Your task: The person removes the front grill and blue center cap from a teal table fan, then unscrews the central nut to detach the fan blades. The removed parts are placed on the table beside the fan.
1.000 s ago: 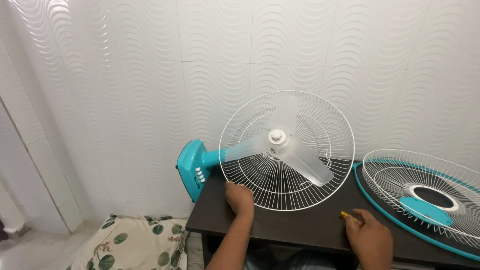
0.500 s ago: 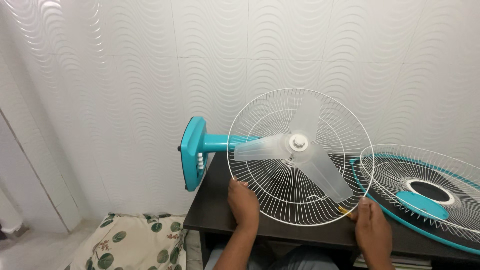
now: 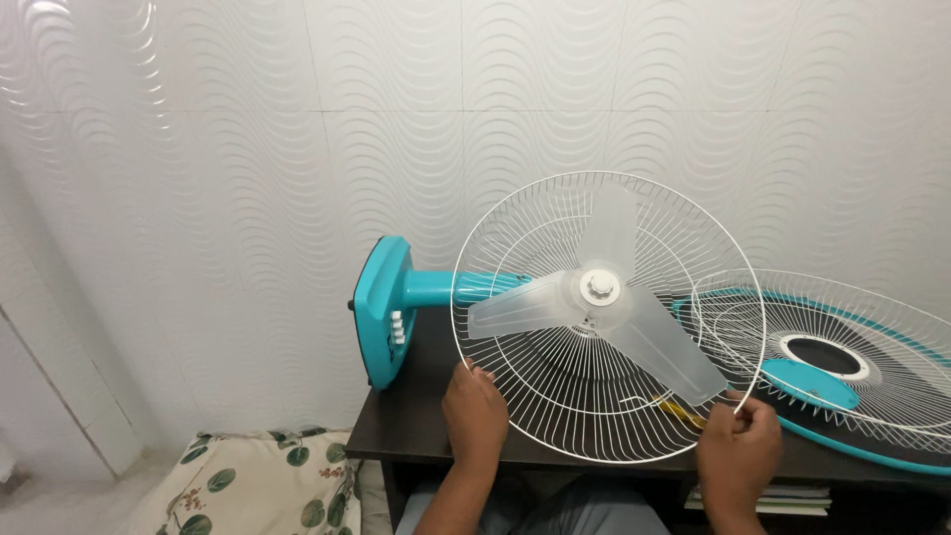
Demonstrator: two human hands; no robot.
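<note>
White wire rear guard [image 3: 535,396] with translucent three-blade rotor [image 3: 600,297], standing upright on the dark table [image 3: 416,426] near its front edge. Left hand [image 3: 475,411] curls its fingers around the lower-left rim; right hand [image 3: 738,441] pinches the lower-right rim. Beyond the right fingers, just beside them, lies the front guard [image 3: 842,347]; beyond the left, the teal base [image 3: 381,307] overhangs the table's left edge.

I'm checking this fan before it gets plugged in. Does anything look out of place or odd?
Yes. The fan lies on its side on the dark table, blades bare: its front grille lies detached at the right. Both hands, left and right, hold the rear grille's rim.
</note>
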